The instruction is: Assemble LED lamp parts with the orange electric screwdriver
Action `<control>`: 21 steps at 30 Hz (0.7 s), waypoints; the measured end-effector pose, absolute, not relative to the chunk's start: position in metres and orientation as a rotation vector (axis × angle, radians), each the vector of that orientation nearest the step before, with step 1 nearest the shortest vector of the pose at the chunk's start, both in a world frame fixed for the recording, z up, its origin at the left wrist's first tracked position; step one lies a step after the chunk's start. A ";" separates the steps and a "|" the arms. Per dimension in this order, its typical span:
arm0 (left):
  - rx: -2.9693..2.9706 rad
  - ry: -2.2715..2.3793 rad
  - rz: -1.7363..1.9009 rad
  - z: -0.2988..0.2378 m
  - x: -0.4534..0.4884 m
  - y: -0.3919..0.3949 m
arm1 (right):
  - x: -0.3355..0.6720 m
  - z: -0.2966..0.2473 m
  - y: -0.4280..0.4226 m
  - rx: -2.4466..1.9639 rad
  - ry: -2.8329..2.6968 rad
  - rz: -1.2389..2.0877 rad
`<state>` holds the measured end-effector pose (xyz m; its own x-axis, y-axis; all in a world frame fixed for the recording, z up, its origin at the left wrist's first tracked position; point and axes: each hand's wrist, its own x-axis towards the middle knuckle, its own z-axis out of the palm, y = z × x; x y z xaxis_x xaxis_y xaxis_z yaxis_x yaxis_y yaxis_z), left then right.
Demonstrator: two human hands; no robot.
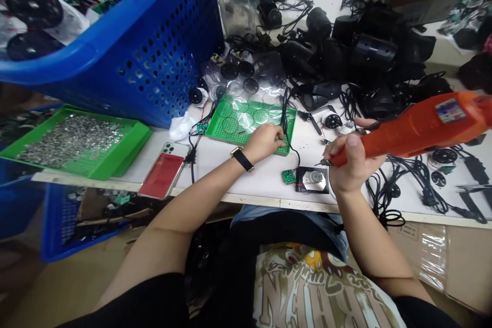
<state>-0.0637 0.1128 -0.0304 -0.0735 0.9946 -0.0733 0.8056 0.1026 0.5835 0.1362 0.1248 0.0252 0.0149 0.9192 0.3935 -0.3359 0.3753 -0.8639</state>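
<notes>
My right hand (351, 161) is wrapped round an orange electric screwdriver (418, 125), whose tip hangs just above a small black square part with a metal disc (312, 179). A little green circuit board (288, 177) lies beside that part, joined to it by thin wires. My left hand (265, 142), with a watch on the wrist, rests on the near edge of a small green perforated tray (286, 123) holding clear round lenses. Its fingers are curled onto the tray; what they pinch is hidden.
A big blue perforated basket (154, 46) stands at the left. In front of it are a green tray of small metal parts (77, 143) and a phone in a red case (163, 174). Black housings and cables (365, 56) fill the back and right of the white table.
</notes>
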 end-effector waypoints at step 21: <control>1.030 1.190 1.415 -0.011 0.006 0.025 | 0.163 0.058 0.094 -0.444 -1.047 1.234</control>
